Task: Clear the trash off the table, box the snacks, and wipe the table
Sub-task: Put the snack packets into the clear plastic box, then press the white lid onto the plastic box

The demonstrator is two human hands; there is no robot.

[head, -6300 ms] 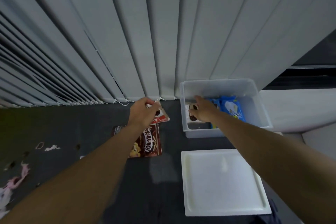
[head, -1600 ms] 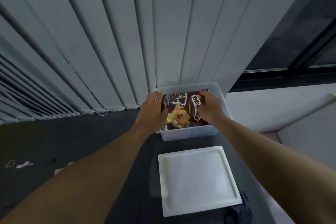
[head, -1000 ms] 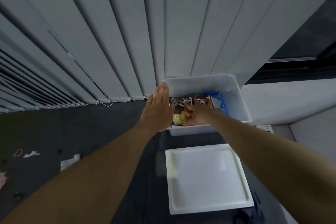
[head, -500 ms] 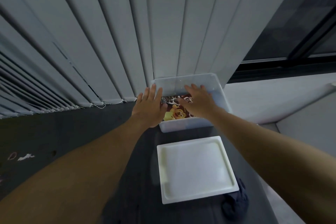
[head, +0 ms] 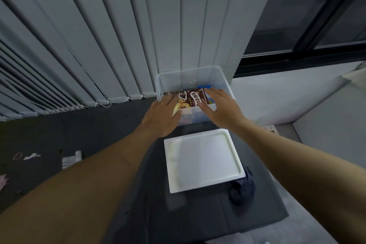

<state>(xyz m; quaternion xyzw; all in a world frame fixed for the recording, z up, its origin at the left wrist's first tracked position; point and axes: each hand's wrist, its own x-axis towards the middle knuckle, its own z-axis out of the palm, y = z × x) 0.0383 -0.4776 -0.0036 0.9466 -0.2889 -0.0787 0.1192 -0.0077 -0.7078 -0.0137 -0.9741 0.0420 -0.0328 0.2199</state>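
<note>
A clear plastic box (head: 188, 77) stands at the far edge of the dark table (head: 111, 130), against the blinds. A brown Koko Krunch packet (head: 191, 100) lies flat on top of blue snack packets (head: 205, 86) inside it. My left hand (head: 162, 115) hovers over the box's near left corner with fingers straight, its tips by the packet. My right hand (head: 221, 108) is spread flat over the packet's right side. Neither hand grips anything.
The white box lid (head: 204, 159) lies upside down just in front of the box. A dark cloth (head: 242, 190) is bunched at the lid's near right corner. Paper scraps (head: 72, 159) and pink and white bits (head: 29, 156) litter the table's left part.
The Koko Krunch packet went from the table into the box and was pressed flat. Both hands have drawn back a little toward the box's near side.
</note>
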